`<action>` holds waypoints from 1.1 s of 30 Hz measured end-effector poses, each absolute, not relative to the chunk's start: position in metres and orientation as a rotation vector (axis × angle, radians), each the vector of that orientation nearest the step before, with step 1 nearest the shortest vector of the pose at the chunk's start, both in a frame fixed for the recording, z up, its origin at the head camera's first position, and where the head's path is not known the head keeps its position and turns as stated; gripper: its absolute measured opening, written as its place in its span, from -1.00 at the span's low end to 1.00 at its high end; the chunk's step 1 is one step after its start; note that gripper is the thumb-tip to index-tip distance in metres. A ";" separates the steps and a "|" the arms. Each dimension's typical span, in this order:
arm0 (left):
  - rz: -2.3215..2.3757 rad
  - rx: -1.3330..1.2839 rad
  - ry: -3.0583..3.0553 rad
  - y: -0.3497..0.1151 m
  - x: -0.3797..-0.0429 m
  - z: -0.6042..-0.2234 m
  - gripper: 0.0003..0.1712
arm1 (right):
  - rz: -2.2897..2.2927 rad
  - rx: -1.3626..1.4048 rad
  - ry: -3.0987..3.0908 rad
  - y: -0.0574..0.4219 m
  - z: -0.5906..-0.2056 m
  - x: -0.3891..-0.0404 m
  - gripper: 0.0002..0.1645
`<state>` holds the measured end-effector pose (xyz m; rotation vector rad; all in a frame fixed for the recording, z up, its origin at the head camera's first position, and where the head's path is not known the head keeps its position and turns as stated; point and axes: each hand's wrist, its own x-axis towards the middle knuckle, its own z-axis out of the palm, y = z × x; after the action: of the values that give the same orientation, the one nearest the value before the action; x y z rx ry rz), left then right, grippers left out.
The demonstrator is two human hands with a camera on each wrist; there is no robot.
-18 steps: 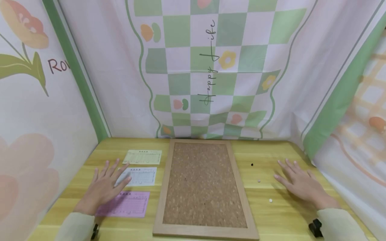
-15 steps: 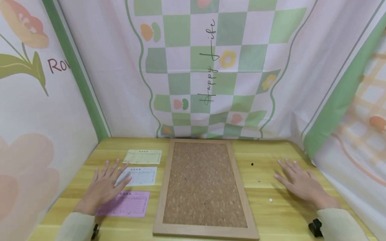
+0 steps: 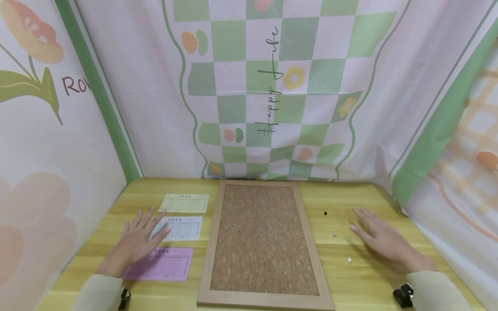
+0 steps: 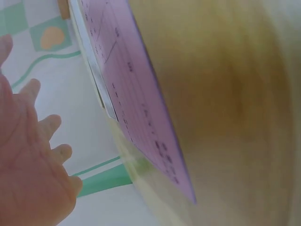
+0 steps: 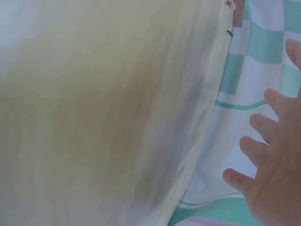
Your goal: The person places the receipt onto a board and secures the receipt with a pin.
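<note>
My left hand [image 3: 134, 242] hovers with spread fingers over the left side of the table, holding nothing. It partly covers a pink printed slip [image 3: 169, 267] and a pale blue one [image 3: 184, 228]; a pale yellow slip [image 3: 184, 203] lies just beyond the fingertips. In the left wrist view the palm [image 4: 33, 160] is raised beside the pink slip. On the other side, my right hand [image 3: 385, 239] is also extended and holds nothing. Nearest to it are three small pushpin-like pieces: black [image 3: 325, 213], greyish [image 3: 334, 234] and white [image 3: 349, 260].
A wood-framed cork board [image 3: 266, 237] lies flat in the middle of the wooden table [image 3: 342, 194], between the slips and the small pieces. Patterned curtains [image 3: 264, 86] close off the back and both sides.
My right hand has shifted slightly to the left, its fingers drawing closer together. The left hand has barely moved; slips, board and small pieces stay in place.
</note>
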<state>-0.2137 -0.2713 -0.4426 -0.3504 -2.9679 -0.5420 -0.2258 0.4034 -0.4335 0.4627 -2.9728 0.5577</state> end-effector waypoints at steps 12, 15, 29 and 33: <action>-0.779 -0.388 -2.908 -0.265 -0.219 -0.437 -0.25 | 0.893 0.528 -2.949 0.385 -0.428 -0.225 -0.18; -0.848 -0.395 -2.891 -0.265 -0.221 -0.436 -0.25 | 0.914 0.528 -2.951 0.380 -0.426 -0.224 -0.18; -1.035 -0.488 -2.777 -0.263 -0.243 -0.436 -0.15 | 0.964 0.661 -2.917 0.345 -0.421 -0.222 -0.28; -1.050 -0.463 -2.780 -0.261 -0.250 -0.433 -0.14 | 1.011 0.725 -2.911 0.336 -0.421 -0.222 -0.31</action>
<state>-0.2504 -0.2607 -0.4326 -0.4627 -2.7804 -1.0497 -0.2219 0.3357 -0.4208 0.7247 -2.9105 1.0110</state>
